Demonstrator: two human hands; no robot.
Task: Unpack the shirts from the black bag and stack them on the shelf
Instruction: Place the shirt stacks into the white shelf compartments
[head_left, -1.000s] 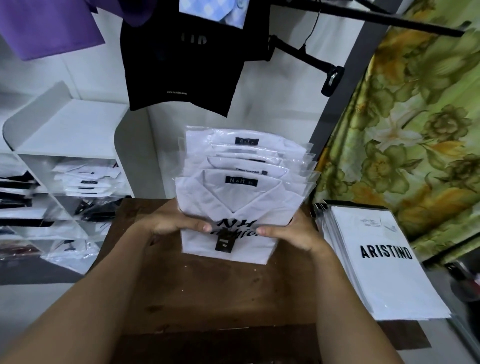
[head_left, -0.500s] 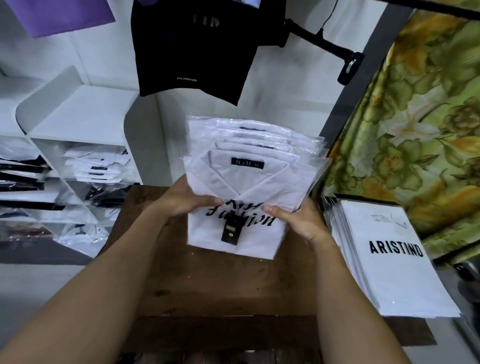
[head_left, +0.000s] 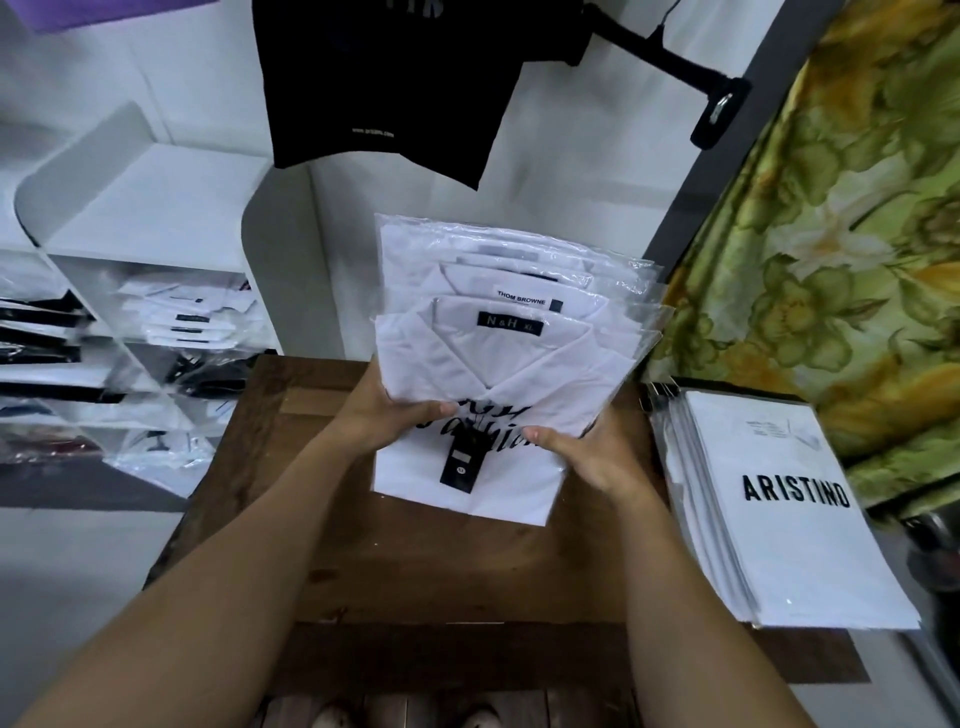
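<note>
A stack of several folded white shirts (head_left: 511, 332) in clear plastic sleeves is held above a brown wooden table (head_left: 426, 561). My left hand (head_left: 382, 415) grips the stack's left side with its thumb across the front. My right hand (head_left: 587, 452) grips the lower right side. The top shirt carries an "N&H XL" collar label and a black hang tag; the one behind reads "THOM BROWNE". The white shelf unit (head_left: 156, 208) stands at the left, with packed white shirts (head_left: 192, 317) in one compartment. No black bag is in view.
A pile of white "ARISTINO" packages (head_left: 789, 509) lies on the table's right side. A black garment (head_left: 395, 88) hangs overhead on a rail. A green floral curtain (head_left: 841, 234) fills the right. Dark packed items (head_left: 41, 348) fill the shelf's left compartments.
Both hands have lifted the shirt stack a little, and their grip on it has shifted slightly. The camera has tilted down, so the hanging clothes sit higher in view.
</note>
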